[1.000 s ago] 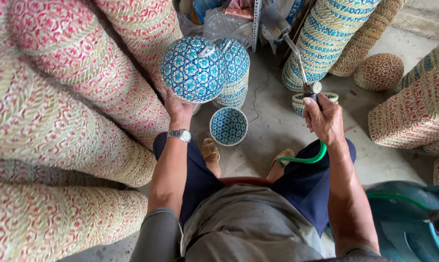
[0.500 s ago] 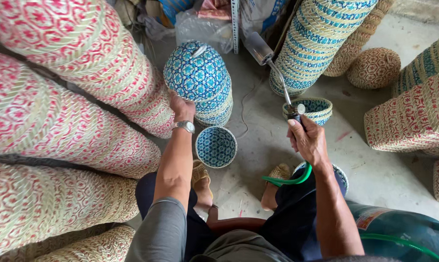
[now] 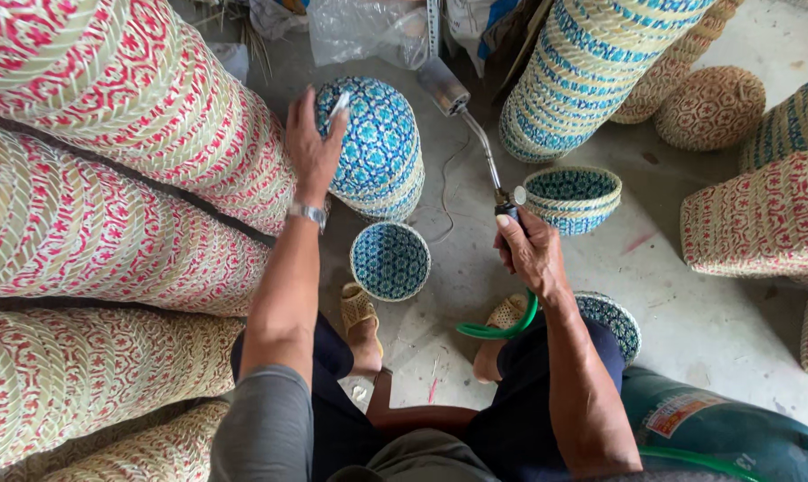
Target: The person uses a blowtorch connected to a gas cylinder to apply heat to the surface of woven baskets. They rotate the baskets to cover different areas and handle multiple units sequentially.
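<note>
Blue basket stack (image 3: 379,147) under left hand (image 3: 312,147) (red stacks (image 3: 109,178) crowd alongside).

There is one view only, from a camera worn on the person's head, looking steeply down and a little forward over their own lap and legs to the concrete floor (image 3: 708,312). It sits close: the forearms run up from the bottom edge, with the left hand (image 3: 310,147) and the right hand (image 3: 529,254) near mid-frame. The person's own left falls on the picture's left, where stacks of red-patterned woven baskets (image 3: 109,178) fill the side. The far edge of the scene lies at the top, by the blue-patterned basket stack (image 3: 382,147).
</note>
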